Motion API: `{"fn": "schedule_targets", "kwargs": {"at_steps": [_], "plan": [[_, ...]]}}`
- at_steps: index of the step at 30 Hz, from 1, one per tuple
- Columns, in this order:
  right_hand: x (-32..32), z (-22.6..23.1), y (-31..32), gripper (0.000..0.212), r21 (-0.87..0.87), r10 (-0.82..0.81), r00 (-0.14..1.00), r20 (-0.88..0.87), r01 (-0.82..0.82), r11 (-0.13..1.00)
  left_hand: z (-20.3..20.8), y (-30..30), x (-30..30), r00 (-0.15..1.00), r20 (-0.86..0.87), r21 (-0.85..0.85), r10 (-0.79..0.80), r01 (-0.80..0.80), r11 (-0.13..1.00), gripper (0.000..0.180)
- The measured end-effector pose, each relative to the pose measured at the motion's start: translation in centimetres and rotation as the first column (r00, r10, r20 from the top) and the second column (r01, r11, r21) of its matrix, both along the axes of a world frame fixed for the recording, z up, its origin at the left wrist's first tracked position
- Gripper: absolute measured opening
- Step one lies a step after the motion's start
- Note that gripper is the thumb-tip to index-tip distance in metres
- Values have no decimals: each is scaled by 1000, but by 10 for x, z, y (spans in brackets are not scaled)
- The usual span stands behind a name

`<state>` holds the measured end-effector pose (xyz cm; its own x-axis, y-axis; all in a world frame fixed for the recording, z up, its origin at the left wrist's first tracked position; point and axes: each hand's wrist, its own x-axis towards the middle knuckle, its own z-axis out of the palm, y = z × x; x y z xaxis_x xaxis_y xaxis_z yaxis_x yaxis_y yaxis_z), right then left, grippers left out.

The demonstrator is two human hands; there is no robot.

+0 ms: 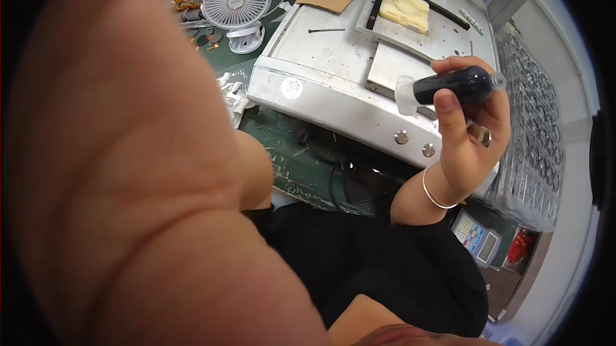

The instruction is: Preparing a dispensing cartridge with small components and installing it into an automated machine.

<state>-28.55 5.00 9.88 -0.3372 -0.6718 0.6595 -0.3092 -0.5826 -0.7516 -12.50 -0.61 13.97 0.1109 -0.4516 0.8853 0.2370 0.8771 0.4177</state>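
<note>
My right hand is closed around a syringe barrel filled with something black. The barrel lies nearly level, its translucent flanged end toward the left and its clear tip toward the right. Thumb and fingers grip its dark middle, above the right front of a white metal machine. My left hand is raised very close to the camera and fills the left side, large and blurred. Its palm side and wrist show, but the fingers are out of sight, so what they hold or touch is hidden.
On the machine sit a yellow block between black bars, a small rod and cardboard with black powder. A white fan stands behind left. Stacked clear trays line the right, above a calculator.
</note>
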Motion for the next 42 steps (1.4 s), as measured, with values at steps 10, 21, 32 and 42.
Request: {"fn": "schedule_targets", "kwargs": {"at_steps": [10,21,32,42], "plan": [[14,5,8,25,43,-65,997,45,64,997,47,4,22,984,-170,-147,49,-75,986,56],[-1,5,14,28,53,32,997,74,-36,998,82,22,39,459,580,-184,-673,879,441,34],[-9,10,10,42,37,-45,984,-172,52,998,-16,-9,-13,256,-39,-264,-966,930,257,50],[-4,7,15,52,-122,-232,907,-352,201,972,-61,-41,-42,700,225,572,-678,468,674,15]]}}
